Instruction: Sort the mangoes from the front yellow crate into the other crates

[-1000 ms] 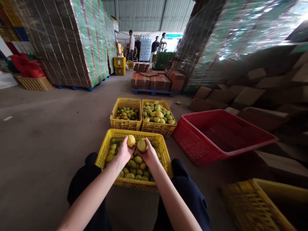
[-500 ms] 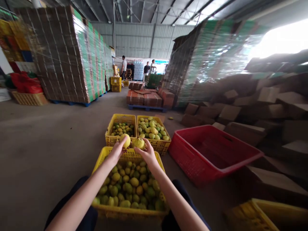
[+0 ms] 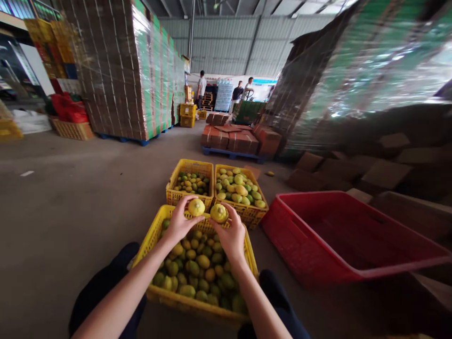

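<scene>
My left hand (image 3: 181, 220) is closed round a yellow lemon (image 3: 196, 207), its nippled end facing me. A second lemon (image 3: 219, 213), bumpier and darker at one side, sits in the curled fingers of my right hand (image 3: 231, 234). The two fruits are held side by side, slightly apart, above the far rim of the near yellow crate (image 3: 150, 235). Many green and yellow lemons (image 3: 203, 262) fill that crate between my knees. Beyond my hands stand a crate of smaller, mostly green fruit (image 3: 190, 182) and a crate heaped with larger yellow-green lemons (image 3: 237, 187).
A large red bin (image 3: 307, 249) stands at my right, beside scattered cardboard boxes (image 3: 384, 172). Flat cartons (image 3: 240, 141) lie on a blue pallet ahead. Wrapped stacks (image 3: 109, 70) rise on both sides. Several people (image 3: 201, 87) are at the back.
Both lemons have been turned so their ends face me, and the hands have drawn closer together. The view has swung left, shifting the surroundings to the right.
</scene>
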Action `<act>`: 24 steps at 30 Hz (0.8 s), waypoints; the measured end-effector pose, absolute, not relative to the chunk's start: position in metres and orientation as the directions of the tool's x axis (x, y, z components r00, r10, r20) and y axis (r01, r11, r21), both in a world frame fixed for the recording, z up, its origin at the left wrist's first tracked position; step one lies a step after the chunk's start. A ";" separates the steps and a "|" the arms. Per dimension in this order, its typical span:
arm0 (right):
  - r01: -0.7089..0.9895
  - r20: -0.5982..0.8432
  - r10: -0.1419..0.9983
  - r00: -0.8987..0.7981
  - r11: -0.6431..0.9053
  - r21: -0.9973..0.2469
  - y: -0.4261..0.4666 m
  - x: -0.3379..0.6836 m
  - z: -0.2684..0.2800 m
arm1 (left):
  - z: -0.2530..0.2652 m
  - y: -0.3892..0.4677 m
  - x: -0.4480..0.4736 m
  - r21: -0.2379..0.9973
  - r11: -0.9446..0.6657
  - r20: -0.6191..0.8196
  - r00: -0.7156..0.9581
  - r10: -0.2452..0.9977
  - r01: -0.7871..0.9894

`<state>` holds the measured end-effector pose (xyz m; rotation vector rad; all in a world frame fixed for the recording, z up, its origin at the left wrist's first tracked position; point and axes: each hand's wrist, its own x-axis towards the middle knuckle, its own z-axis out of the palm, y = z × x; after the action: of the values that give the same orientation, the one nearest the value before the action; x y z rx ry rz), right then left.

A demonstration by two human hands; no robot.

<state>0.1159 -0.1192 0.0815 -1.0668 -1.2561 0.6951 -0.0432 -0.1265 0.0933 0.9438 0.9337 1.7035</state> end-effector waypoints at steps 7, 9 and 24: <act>0.248 0.588 0.789 0.177 0.542 -0.803 -0.126 0.115 0.087 | 0.104 -0.132 -0.035 0.821 -0.196 0.062 -0.258 0.964 -0.537; 0.275 0.599 0.783 0.166 0.547 -0.791 -0.126 0.116 0.086 | 0.103 -0.131 -0.035 0.836 -0.233 0.115 -0.257 0.960 -0.497; -0.468 0.104 0.994 -0.041 0.073 -0.881 -0.122 0.131 0.105 | 0.105 -0.124 -0.055 0.736 0.070 -0.122 -0.030 0.992 -0.673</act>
<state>0.1313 -0.1217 0.1047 -0.7521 -0.9316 1.3798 -0.0547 -0.1241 0.1055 0.5493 0.7481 1.4460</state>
